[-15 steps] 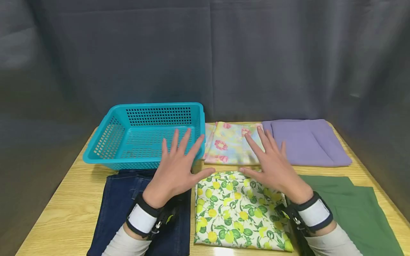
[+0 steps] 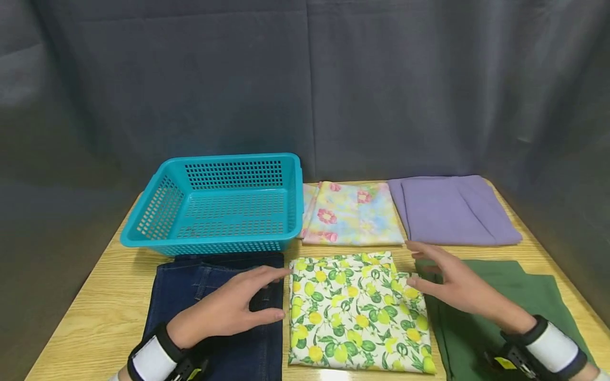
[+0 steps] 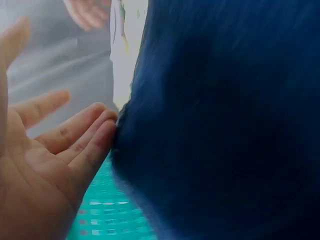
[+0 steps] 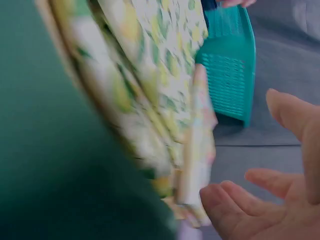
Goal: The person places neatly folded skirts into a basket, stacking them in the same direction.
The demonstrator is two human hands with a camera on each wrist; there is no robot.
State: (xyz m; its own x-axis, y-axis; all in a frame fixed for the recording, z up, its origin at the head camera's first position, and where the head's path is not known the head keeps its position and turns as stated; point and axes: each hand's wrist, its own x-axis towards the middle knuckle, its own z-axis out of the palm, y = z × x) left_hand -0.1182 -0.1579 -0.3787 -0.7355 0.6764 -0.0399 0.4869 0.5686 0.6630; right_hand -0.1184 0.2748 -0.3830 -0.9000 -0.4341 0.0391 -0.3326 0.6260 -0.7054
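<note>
A folded lemon-print cloth (image 2: 355, 317) lies between the two hands at the front of the table. Over the folded dark blue denim (image 2: 167, 296) to its left hovers my left hand (image 2: 229, 307), thumb and fingers spread apart and pointing at the cloth's left edge. My right hand (image 2: 459, 280) is above the folded green cloth (image 2: 510, 296), its fingertips near the upper right corner of the lemon print. Neither hand holds anything. In the left wrist view the fingers (image 3: 80, 135) overlap the denim's edge; the right wrist view shows the fingers (image 4: 235, 200) relaxed.
An empty turquoise plastic basket (image 2: 209, 248) stands at the back left, just behind the denim. Beside it lie a folded pastel floral cloth (image 2: 348, 211) and a folded purple cloth (image 2: 443, 209). A dark grey curtain (image 2: 305, 79) hangs behind the wooden table (image 2: 86, 296).
Both hands have drawn back toward the person and moved apart, from above the middle to either side of the lemon-print cloth. The cloths and the basket stay in place.
</note>
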